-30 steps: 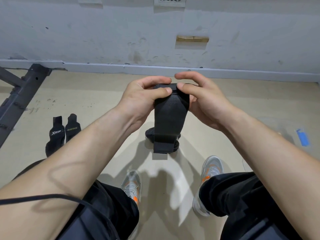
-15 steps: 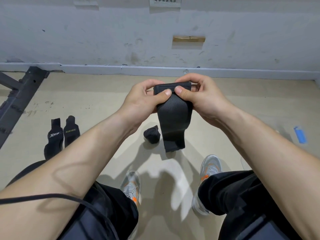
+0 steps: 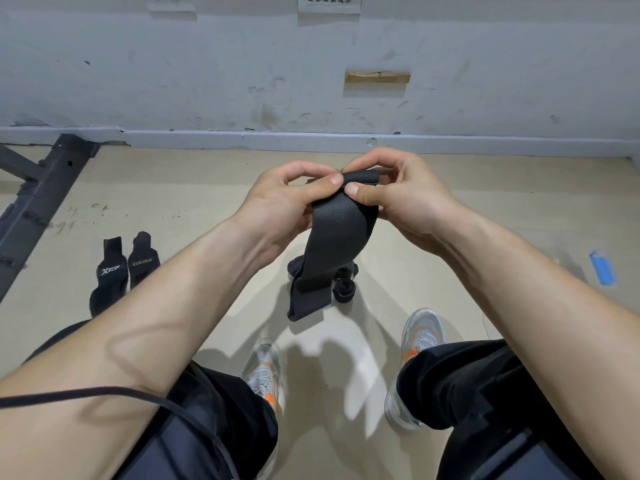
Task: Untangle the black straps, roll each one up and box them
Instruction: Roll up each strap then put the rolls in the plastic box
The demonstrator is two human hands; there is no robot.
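A wide black strap (image 3: 332, 244) hangs in mid-air in front of me, its top end turned over. My left hand (image 3: 284, 199) pinches that top end with thumb and fingers. My right hand (image 3: 398, 195) pinches the same end from the right, thumb on the near face. The strap's free tail dangles toward the floor. On the floor behind it lie a rolled black strap (image 3: 344, 289) and another dark bundle (image 3: 296, 266), partly hidden. No box is in view.
Two black wraps with lettering (image 3: 124, 268) lie on the beige floor at left. A dark metal frame (image 3: 38, 202) runs along the far left. Blue tape (image 3: 602, 268) marks the floor at right. My shoes (image 3: 266, 372) and knees fill the foreground; a grey wall (image 3: 207, 81) closes the back.
The strap's hanging tail has swung left and lower, uncovering the rolled strap on the floor. Both hands shifted their pinch along the top end, which now sits more to the right.
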